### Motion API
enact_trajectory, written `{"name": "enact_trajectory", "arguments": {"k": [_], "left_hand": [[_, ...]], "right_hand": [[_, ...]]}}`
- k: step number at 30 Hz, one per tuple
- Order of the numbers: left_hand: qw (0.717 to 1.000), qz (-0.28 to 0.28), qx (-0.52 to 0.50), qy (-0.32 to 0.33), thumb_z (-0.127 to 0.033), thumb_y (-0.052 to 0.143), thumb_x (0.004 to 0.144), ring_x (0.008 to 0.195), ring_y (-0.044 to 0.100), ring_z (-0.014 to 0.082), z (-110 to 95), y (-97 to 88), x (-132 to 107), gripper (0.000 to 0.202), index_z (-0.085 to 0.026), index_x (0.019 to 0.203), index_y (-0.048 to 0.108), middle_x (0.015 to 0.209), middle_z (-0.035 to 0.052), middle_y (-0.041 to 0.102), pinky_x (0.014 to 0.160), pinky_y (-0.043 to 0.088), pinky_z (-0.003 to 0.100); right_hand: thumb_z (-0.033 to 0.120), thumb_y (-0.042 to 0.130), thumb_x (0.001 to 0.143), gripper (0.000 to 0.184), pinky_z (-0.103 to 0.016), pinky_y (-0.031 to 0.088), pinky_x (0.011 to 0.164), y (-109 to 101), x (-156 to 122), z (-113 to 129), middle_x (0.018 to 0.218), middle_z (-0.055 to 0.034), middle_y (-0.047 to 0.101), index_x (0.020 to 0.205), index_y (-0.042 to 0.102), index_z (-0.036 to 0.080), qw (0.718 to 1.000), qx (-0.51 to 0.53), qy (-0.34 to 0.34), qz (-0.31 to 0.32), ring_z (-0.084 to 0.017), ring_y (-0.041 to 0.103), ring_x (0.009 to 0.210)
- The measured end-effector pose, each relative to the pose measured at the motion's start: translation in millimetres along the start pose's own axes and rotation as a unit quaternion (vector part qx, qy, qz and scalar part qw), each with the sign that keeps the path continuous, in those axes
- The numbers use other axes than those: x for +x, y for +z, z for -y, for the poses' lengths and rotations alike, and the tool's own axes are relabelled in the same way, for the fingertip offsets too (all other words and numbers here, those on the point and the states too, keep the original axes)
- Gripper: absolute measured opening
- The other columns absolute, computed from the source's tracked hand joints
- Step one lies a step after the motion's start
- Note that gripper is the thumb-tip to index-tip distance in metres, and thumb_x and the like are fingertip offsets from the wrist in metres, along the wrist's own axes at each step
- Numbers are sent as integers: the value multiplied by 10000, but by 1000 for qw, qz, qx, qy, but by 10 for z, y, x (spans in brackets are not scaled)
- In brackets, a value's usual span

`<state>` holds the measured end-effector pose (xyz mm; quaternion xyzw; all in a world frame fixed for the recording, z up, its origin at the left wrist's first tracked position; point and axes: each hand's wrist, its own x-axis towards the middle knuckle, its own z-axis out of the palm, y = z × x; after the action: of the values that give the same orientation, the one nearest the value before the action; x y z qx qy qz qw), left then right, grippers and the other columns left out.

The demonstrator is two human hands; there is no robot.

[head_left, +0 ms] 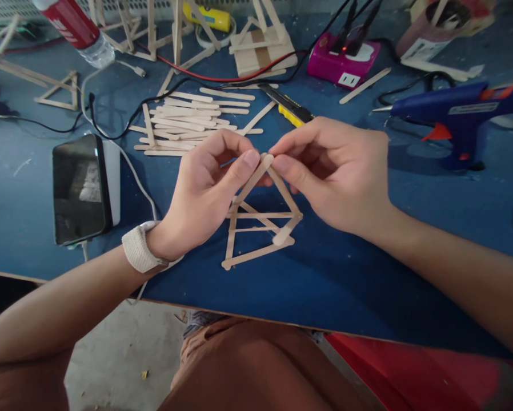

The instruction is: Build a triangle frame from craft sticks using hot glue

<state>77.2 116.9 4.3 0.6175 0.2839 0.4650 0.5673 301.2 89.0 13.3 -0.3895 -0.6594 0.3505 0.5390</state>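
A small frame of joined popsicle sticks (263,216) stands over the blue tabletop, its upper sticks meeting in a peak. My left hand (211,182) pinches the peak from the left, thumb and fingers closed on the wood. From the other side my right hand (336,171) grips the same peak, its thumb on the right sloping stick. Fingers partly hide the joint. Just behind my hands lies a pile of loose popsicle sticks (183,123). A yellow-and-black utility knife (288,107) rests beyond my right fingers.
On the right lies a blue glue gun (457,114). A purple power adapter (344,60) with cords stands at the back. To the left are a phone (80,191) and its white cable. Behind are a bottle (74,28) and more stick frames (130,28). The table edge (248,321) runs in front.
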Motion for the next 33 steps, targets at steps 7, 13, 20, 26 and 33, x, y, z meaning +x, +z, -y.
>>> {"name": "enact_trajectory", "arguments": {"k": [7, 13, 20, 26, 33], "left_hand": [[999, 0, 32, 17, -582, 884, 1161, 1108, 950, 234, -19, 19, 10, 348, -269, 1076, 757, 1095, 9, 867, 942, 822, 349], [992, -7, 100, 73, -535, 826, 1209, 932, 930, 192, -108, 54, 24, 343, -247, 1048, 733, 1052, 27, 863, 858, 813, 318], [986, -5, 86, 143, -371, 777, 1240, 829, 885, 147, 1, 79, 37, 204, -239, 1096, 717, 1082, 28, 830, 797, 818, 297], [975, -24, 113, 192, -370, 761, 1250, 844, 850, 138, 66, 102, 60, 245, -220, 1059, 726, 1013, 42, 827, 766, 783, 264], [984, -23, 106, 138, -495, 816, 1214, 837, 880, 160, 6, 93, 26, 325, -239, 1043, 711, 1043, 34, 846, 675, 759, 257]], "right_hand": [[618, 916, 1123, 285, -432, 802, 863, -22, -50, -9, 1076, -26, 895, 1187, 892, 341, 993, -101, -37, -49, -245, 872, 896], [531, 858, 1178, 198, -423, 786, 858, -11, -45, 43, 1109, -31, 887, 1114, 891, 346, 987, -134, -62, -55, -252, 869, 964], [504, 821, 1198, 190, -369, 752, 716, 2, -120, -5, 1104, -39, 878, 1121, 848, 332, 979, -185, -55, -66, -238, 855, 916], [472, 832, 1192, 182, -367, 750, 719, 24, -119, 27, 1056, -22, 888, 1101, 849, 316, 985, -161, -32, -53, -242, 867, 914], [626, 917, 1121, 372, -336, 663, 590, 43, -55, 87, 941, -20, 846, 1015, 804, 288, 996, -79, 22, -28, -232, 844, 824]]}}
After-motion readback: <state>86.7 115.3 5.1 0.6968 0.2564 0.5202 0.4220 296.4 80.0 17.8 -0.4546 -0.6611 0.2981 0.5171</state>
